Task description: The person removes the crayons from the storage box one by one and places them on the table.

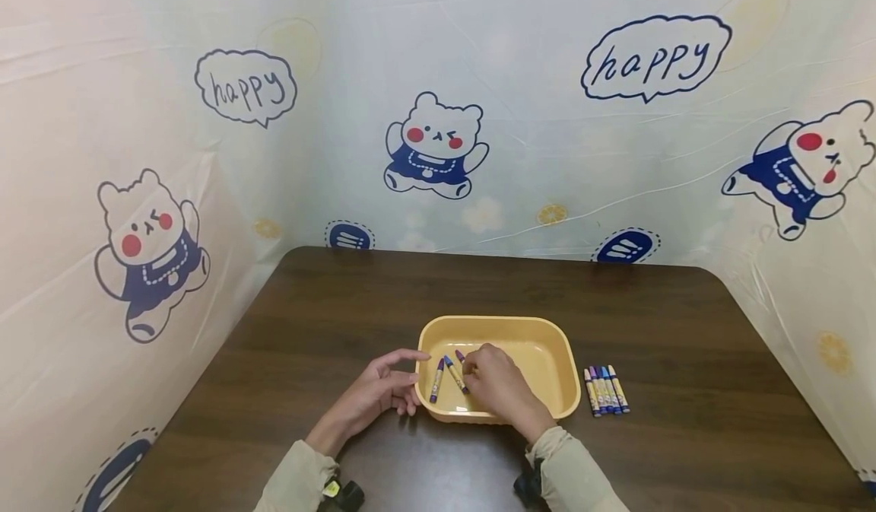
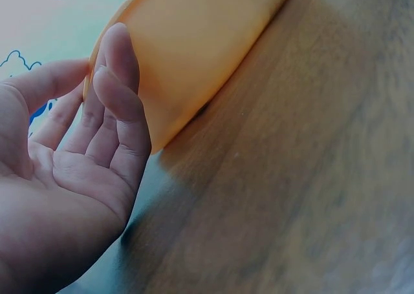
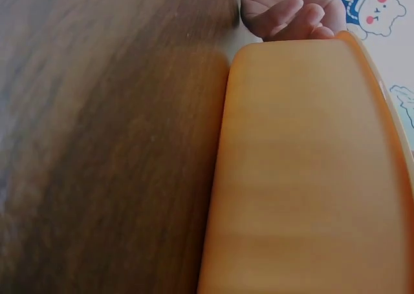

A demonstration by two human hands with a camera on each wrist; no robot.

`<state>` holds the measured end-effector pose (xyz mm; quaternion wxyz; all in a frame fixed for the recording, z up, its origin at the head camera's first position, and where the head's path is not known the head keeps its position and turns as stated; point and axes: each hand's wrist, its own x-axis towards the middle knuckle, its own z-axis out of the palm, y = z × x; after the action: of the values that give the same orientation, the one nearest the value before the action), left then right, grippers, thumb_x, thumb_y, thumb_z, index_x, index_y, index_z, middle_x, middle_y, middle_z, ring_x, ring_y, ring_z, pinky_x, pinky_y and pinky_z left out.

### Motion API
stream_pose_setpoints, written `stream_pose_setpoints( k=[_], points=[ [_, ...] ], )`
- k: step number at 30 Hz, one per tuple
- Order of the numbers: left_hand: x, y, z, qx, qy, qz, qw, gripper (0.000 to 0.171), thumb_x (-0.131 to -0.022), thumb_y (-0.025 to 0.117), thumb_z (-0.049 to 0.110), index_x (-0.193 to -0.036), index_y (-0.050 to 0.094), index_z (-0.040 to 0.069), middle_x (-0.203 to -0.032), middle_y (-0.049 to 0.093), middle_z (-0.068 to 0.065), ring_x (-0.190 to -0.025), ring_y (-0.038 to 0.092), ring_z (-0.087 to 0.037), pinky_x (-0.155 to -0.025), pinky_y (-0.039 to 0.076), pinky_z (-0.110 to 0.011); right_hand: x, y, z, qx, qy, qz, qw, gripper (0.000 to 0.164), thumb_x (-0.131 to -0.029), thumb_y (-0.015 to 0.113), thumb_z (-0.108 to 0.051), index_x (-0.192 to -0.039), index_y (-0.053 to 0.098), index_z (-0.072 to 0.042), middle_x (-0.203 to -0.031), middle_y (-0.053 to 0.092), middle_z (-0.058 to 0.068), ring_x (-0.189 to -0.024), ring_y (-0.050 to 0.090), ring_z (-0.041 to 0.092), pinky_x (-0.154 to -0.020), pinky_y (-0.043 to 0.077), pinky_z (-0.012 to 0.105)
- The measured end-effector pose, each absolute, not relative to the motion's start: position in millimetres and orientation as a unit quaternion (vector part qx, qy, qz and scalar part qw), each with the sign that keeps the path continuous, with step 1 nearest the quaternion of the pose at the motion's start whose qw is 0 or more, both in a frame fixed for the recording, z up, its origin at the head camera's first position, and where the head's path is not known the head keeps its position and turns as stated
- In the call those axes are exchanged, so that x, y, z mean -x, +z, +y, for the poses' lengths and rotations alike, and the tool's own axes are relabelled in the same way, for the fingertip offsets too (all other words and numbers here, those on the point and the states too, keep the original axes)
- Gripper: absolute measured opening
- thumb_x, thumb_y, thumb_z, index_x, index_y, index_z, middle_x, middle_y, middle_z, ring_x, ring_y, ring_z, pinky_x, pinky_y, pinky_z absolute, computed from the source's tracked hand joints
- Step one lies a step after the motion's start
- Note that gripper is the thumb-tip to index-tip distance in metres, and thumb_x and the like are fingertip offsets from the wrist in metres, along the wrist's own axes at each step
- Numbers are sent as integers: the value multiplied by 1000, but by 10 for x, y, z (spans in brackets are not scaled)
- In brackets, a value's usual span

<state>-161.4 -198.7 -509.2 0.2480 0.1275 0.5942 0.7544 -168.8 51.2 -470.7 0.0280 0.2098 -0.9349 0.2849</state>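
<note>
A shallow yellow plastic tray (image 1: 523, 328) stands on the dark wooden table. My left hand (image 1: 379, 386) pinches its left rim, with the other fingers loosely bent outside the wall; the left wrist view shows this hand (image 2: 84, 145) close up. Inside the tray lie a purple crayon (image 1: 436, 381) and a blue crayon (image 1: 455, 375), both with yellow wrappers. My right hand (image 1: 499, 383) reaches over the near rim with curled fingers and grips another purple-tipped crayon (image 1: 460, 356), most of it hidden. The right wrist view shows only the tray's outer wall (image 3: 310, 165) and the left hand.
To the right of the tray, several crayons (image 1: 605, 390) lie side by side in a row on the table (image 1: 328, 306). Behind and beside the table hang pale curtains (image 1: 520, 139) printed with bears and the word "happy".
</note>
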Motion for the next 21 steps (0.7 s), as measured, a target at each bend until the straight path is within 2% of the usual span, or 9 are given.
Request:
stream_pose_setpoints(
  k=[3, 6, 10, 12, 15, 21],
  points=[
    [1615, -5086, -1982, -124, 753, 596, 249, 49, -100, 59, 14, -143, 43, 0, -76, 71, -8, -64, 67, -18, -56, 50, -26, 1688, -4711, 523, -192, 275, -942, 29, 24, -78, 73, 1, -65, 59, -13, -67, 47, -3, -63, 45, 12, -53, 38, 26],
    [1613, -5084, -1984, -125, 752, 598, 248, 49, -100, 59, 14, -144, 43, -1, -76, 71, -8, -64, 67, -18, -56, 51, -26, 1692, -4709, 513, -173, 264, -949, 18, 25, -77, 75, 1, -72, 53, -11, -66, 46, -1, -60, 44, 14, -51, 37, 28],
    [1626, -5074, -1976, -125, 749, 601, 249, 47, -100, 58, 13, -143, 43, 0, -76, 71, -8, -64, 67, -18, -56, 51, -26, 1722, -4703, 493, -156, 252, -955, 9, 23, -79, 77, -3, -86, 56, -7, -70, 52, 2, -62, 48, 17, -52, 41, 33],
    [1631, -5076, -1977, -125, 749, 600, 252, 47, -101, 57, 13, -144, 43, 1, -76, 71, -8, -64, 67, -18, -56, 50, -25, 1739, -4715, 484, -154, 245, -957, 11, 17, -79, 76, -3, -87, 61, -6, -72, 54, 2, -63, 49, 17, -53, 43, 35],
    [1631, -5087, -1982, -127, 750, 598, 253, 48, -101, 56, 13, -145, 40, -1, -76, 71, -8, -64, 67, -18, -56, 50, -26, 1748, -4729, 482, -153, 239, -959, 18, 12, -79, 72, -1, -79, 63, -8, -71, 55, 2, -63, 49, 17, -53, 43, 34],
    [1618, -5089, -1981, -129, 749, 599, 251, 49, -101, 57, 14, -144, 40, -2, -77, 71, -9, -65, 67, -18, -56, 51, -26, 1731, -4706, 542, -148, 256, -955, 24, 22, -77, 70, 0, -64, 57, -11, -64, 51, 0, -57, 45, 15, -48, 36, 31]
  ],
)
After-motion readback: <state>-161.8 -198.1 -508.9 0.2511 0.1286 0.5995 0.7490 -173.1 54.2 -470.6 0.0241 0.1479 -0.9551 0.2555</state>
